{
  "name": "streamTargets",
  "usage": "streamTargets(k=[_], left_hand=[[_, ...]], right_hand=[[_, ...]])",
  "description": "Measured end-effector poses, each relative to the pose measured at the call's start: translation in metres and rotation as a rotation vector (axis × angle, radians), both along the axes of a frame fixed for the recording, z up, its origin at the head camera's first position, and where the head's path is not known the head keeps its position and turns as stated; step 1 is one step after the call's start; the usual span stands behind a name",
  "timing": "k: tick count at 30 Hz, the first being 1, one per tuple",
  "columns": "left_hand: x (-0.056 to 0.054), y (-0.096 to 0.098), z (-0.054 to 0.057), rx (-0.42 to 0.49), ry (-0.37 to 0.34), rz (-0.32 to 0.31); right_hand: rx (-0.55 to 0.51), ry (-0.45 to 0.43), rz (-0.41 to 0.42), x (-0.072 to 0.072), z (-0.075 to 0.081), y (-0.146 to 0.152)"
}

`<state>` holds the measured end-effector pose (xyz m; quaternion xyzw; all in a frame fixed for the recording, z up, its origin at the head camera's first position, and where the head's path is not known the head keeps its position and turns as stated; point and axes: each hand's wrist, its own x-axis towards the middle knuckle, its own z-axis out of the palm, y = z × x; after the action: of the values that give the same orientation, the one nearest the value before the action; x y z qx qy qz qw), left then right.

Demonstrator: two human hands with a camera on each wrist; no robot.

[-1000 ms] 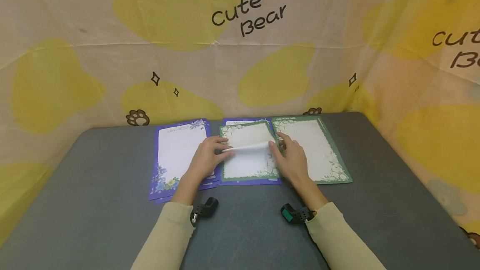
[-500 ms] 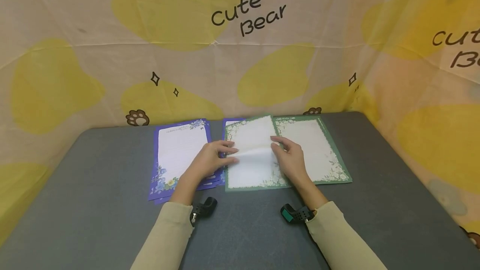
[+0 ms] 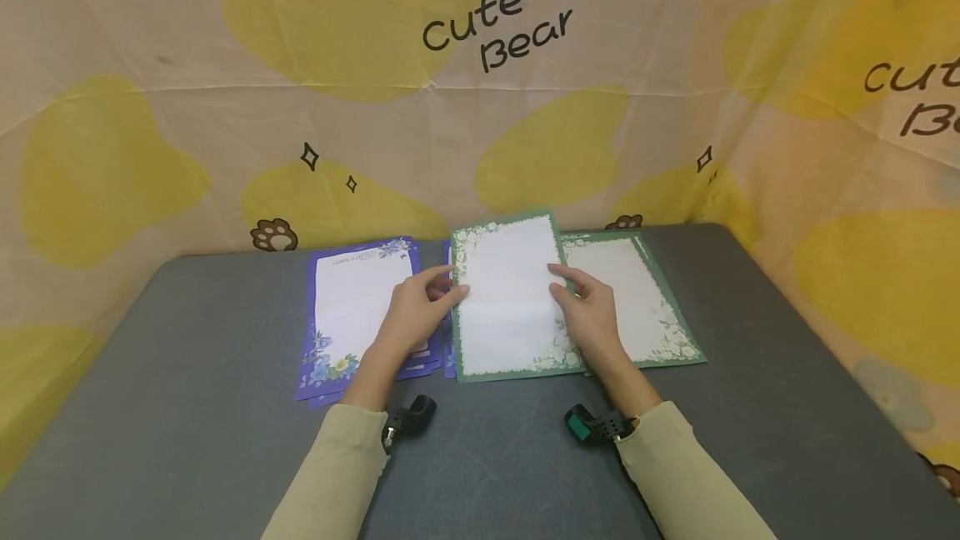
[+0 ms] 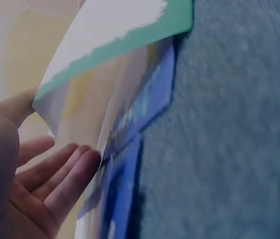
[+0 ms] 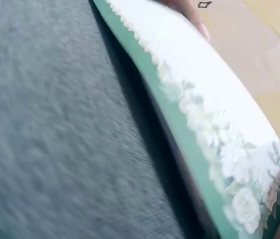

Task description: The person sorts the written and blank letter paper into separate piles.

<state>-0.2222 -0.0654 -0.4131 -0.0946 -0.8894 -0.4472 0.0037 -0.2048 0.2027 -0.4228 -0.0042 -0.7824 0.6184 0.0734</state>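
Note:
A white sheet of paper with a green floral border (image 3: 510,307) is lifted off the table in front of me, its far edge raised. My left hand (image 3: 416,311) pinches its left edge, thumb on top. On the opposite edge, my right hand (image 3: 592,315) pinches the paper between thumb and fingers. A faint crease crosses the sheet's middle. In the left wrist view, the fingers of my left hand (image 4: 55,184) lie below the sheet, above purple paper (image 4: 149,104). The right wrist view shows white flowers along the sheet's green edge (image 5: 174,124), which stands clear of the table.
Overlapping purple-bordered sheets (image 3: 363,298) with blue flowers lie to the left. Another green-bordered sheet (image 3: 637,298) lies to the right, partly covered. The grey table (image 3: 480,457) backs onto a yellow-patterned cloth (image 3: 547,148).
The green-bordered sheet has unfolded from a bent shape to nearly flat, and its far edge has risen. Both hands have shifted slightly while staying at its sides.

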Motion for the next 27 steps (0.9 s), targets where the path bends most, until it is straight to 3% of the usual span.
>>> streamTargets(k=[6,10,19,23,27], left_hand=[[0.000,0.008,0.004,0.238,-0.068,0.004],[0.001,0.018,0.008,0.338,-0.042,-0.003],[0.010,0.060,0.016,0.274,0.136,0.022],[0.013,0.078,0.017,0.220,0.171,0.022],[0.014,0.097,0.021,0.214,0.164,0.008]], right_hand=[[-0.017,-0.023,0.011,0.000,0.009,0.010],[0.049,-0.032,0.014,-0.002,0.014,0.018],[0.403,0.086,-0.075,-0.001,0.028,0.038],[0.464,0.098,-0.090,-0.002,0.034,0.050],[0.527,0.109,-0.121,-0.003,0.038,0.064]])
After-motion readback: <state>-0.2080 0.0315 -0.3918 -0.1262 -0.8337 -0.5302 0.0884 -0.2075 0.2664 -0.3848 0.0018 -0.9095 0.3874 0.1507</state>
